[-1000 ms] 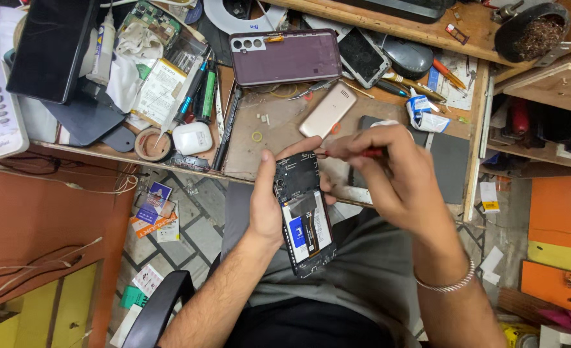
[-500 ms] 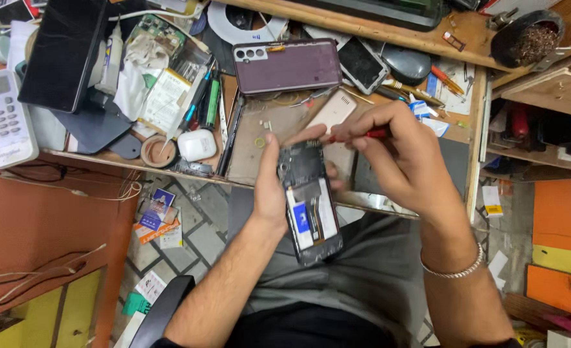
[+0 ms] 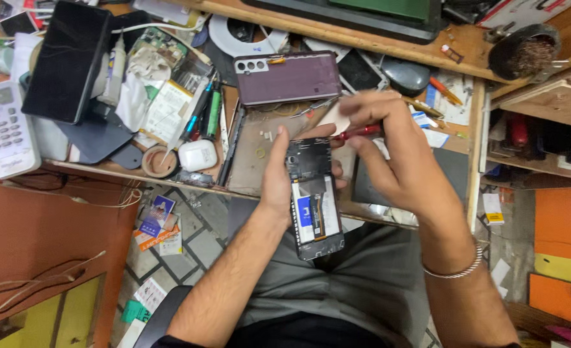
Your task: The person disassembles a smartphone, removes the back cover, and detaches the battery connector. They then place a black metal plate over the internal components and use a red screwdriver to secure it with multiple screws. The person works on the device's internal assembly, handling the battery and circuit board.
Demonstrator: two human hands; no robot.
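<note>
- The cluttered wooden workbench (image 3: 466, 55) fills the top of the view; its front edge runs just above the person's lap, with tiled floor (image 3: 198, 241) below on the left.
- A maroon phone back cover (image 3: 288, 77) lies near the bench middle, above a bare brown mat (image 3: 253, 151), the only free patch.
- A black tablet (image 3: 66, 61) leans at far left beside a white remote control (image 3: 5, 132).
- The opened smartphone (image 3: 314, 190) hangs past the bench edge, over the lap.
- The left hand (image 3: 279, 177) grips its left side, thumb up.
- The right hand (image 3: 395, 154) pinches a red-handled screwdriver (image 3: 356, 133) at the phone's top.
- A white earbud case (image 3: 197, 154) sits near the bench edge.
</note>
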